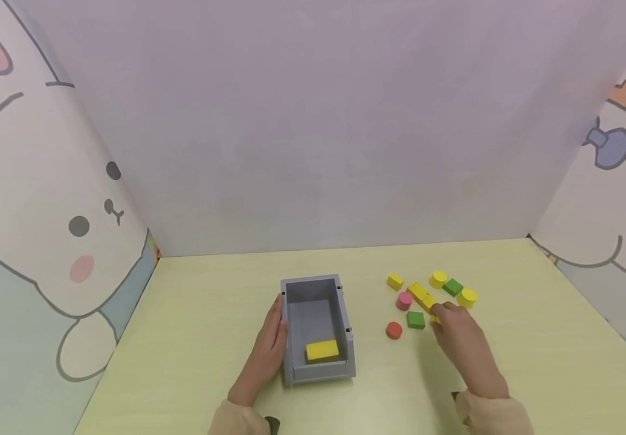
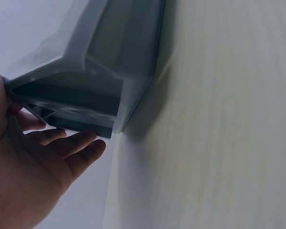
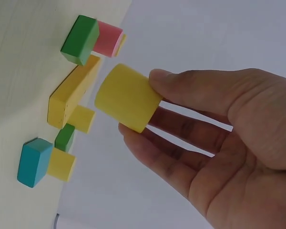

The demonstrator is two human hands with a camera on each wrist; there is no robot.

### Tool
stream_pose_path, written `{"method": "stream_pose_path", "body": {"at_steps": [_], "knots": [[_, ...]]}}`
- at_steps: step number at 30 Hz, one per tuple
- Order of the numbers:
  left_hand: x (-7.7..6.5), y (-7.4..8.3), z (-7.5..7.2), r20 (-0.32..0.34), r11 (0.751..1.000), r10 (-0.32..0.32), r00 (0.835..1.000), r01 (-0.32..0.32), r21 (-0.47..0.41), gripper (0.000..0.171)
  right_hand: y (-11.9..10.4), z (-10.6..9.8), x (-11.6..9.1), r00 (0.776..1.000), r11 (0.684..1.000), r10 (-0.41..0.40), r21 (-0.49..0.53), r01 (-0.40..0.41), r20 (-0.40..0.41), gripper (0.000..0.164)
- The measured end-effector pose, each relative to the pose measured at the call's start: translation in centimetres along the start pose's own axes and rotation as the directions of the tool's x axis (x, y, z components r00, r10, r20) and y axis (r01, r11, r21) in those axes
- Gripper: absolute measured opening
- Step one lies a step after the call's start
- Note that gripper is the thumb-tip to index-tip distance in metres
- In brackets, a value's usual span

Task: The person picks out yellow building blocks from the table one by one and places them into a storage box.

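Beige sleeves have small dark pieces beside them.

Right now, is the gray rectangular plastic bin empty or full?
Neither: the bin is partly filled. The head view shows one yellow rectangular block lying inside at the near end, with bare floor beyond it.

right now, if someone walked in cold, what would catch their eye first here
Probably the large cartoon animal on the left wall in the head view. On the table, the grey bin with a yellow block in its near end stands out next, the left hand against its side. Right of the bin, the right hand pinches a yellow cylinder beside scattered colourful blocks.
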State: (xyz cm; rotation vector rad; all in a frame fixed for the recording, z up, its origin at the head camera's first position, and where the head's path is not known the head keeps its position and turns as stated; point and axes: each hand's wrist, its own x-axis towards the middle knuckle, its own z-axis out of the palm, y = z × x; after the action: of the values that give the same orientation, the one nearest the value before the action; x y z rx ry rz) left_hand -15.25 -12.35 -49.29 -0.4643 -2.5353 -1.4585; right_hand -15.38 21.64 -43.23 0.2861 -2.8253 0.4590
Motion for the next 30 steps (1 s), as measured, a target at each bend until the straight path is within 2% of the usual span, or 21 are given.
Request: {"method": "stream_pose_path", "body": {"at_steps": [17, 25, 30], "knots": [[0.0, 0.0, 0.0, 0.0, 1.0, -0.001, 1.0, 0.001, -0.004, 0.05, -2.7, 0.7, 0.7, 0.995, 0.997, -0.069, 0.041, 0.072, -0.067, 0.025], [0.0, 0.0, 0.0, 0.001, 1.0, -0.011, 1.0, 0.011, -0.002, 0.05, -4.1, 1.4, 1.0, 0.969, 0.983, -0.164, 0.052, 0.176, -0.184, 0.026], [0.1, -0.1, 0.0, 0.003, 1.0, -0.022, 1.0, 0.022, 0.001, 0.05, -5.0, 1.6, 1.2, 0.959, 0.973, -0.211, 0.052, 0.225, -0.191, 0.026]]}}
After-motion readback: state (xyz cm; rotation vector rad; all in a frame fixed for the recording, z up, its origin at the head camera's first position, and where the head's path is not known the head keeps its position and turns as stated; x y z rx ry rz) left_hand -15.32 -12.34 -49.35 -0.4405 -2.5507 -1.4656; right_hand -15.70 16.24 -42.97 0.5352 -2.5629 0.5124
